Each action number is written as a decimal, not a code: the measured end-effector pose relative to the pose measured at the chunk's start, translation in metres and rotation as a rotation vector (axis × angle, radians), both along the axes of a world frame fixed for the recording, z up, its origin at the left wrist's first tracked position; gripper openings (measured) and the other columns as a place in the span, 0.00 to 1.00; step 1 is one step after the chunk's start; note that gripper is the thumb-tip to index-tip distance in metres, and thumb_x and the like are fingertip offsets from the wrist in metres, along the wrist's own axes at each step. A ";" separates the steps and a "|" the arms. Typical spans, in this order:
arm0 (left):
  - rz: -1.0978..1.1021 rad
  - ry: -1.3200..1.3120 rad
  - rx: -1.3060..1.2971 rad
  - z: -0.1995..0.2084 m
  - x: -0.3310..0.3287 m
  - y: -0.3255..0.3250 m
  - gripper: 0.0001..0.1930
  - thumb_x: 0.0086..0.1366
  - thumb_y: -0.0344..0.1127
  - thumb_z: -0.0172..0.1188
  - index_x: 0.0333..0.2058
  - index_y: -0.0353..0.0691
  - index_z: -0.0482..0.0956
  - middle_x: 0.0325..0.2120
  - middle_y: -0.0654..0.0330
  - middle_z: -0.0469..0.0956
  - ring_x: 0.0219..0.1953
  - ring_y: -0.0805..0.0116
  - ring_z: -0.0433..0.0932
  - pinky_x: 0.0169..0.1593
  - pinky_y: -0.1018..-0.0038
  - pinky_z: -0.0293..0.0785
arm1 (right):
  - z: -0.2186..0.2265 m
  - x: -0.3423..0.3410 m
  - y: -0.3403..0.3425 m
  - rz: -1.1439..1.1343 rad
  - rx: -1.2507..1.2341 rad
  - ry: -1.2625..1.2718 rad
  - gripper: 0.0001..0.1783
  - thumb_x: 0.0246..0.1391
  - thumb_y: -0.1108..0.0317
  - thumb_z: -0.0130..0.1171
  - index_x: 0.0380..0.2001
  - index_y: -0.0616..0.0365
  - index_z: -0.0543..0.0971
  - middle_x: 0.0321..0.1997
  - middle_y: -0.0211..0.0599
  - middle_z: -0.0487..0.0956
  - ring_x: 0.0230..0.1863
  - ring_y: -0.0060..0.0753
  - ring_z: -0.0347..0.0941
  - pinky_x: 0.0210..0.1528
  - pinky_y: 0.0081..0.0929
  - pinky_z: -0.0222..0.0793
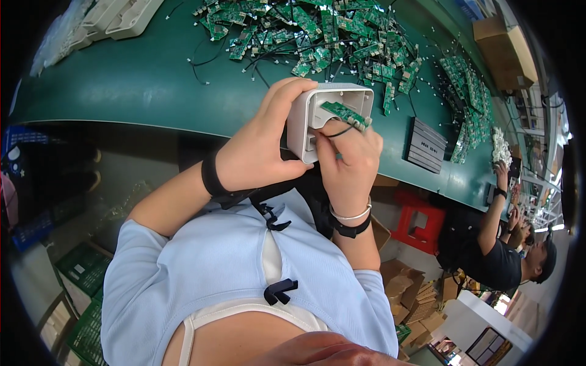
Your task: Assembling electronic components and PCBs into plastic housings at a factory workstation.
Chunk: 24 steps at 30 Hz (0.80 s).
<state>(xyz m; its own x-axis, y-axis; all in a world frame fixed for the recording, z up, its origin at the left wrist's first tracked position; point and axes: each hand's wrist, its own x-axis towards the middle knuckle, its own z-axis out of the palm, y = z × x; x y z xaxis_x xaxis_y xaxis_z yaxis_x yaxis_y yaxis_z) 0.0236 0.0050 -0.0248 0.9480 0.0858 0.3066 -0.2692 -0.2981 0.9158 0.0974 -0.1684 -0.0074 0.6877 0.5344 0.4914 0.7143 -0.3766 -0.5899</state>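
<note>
At the table's near edge, my left hand (259, 137) is wrapped round the side of a white plastic housing (298, 119), whose open, box-like inside is turned up. A small green circuit board (346, 114) with a thin black cable (342, 132) lies across the housing's opening, against the fingers of my right hand (352, 158). The right thumb and forefinger are closed at the cable and reach into the housing. Their tips are partly hidden, so where the cable ends inside cannot be made out.
Loose green circuit boards with black cables (329, 36) are heaped across the green table (152, 91). More boards (470, 91) lie in rows at right, near a dark ribbed block (425, 145). White housings (116, 18) sit far left. A red stool (421, 222) and a co-worker (494, 262) are at right.
</note>
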 end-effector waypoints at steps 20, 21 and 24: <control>-0.100 0.230 -0.200 0.007 0.001 0.013 0.54 0.47 0.28 0.75 0.70 0.41 0.51 0.65 0.49 0.60 0.54 0.52 0.76 0.54 0.63 0.78 | 0.007 0.040 -0.037 0.058 0.143 -0.040 0.15 0.47 0.83 0.68 0.40 0.63 0.82 0.45 0.40 0.84 0.45 0.35 0.78 0.43 0.30 0.73; -0.108 0.250 -0.217 0.009 0.002 0.013 0.54 0.47 0.29 0.75 0.70 0.40 0.51 0.65 0.49 0.60 0.56 0.51 0.76 0.55 0.62 0.77 | 0.010 0.041 -0.038 0.126 0.167 -0.105 0.15 0.47 0.83 0.68 0.40 0.62 0.82 0.44 0.40 0.84 0.45 0.36 0.79 0.43 0.31 0.73; -0.066 0.127 -0.004 0.005 0.003 0.017 0.54 0.47 0.30 0.75 0.70 0.39 0.51 0.64 0.48 0.60 0.59 0.48 0.73 0.59 0.61 0.74 | 0.026 0.034 -0.039 0.234 0.093 -0.174 0.15 0.45 0.82 0.69 0.39 0.61 0.83 0.43 0.40 0.85 0.44 0.39 0.80 0.44 0.32 0.73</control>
<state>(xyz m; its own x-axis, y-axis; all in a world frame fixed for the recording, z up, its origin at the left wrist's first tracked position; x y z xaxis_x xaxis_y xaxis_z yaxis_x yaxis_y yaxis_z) 0.0265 0.0217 -0.0199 0.9828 0.0233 0.1833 -0.1696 -0.2795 0.9451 0.1314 -0.2078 0.0188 0.4521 0.6156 0.6455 0.8688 -0.1401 -0.4749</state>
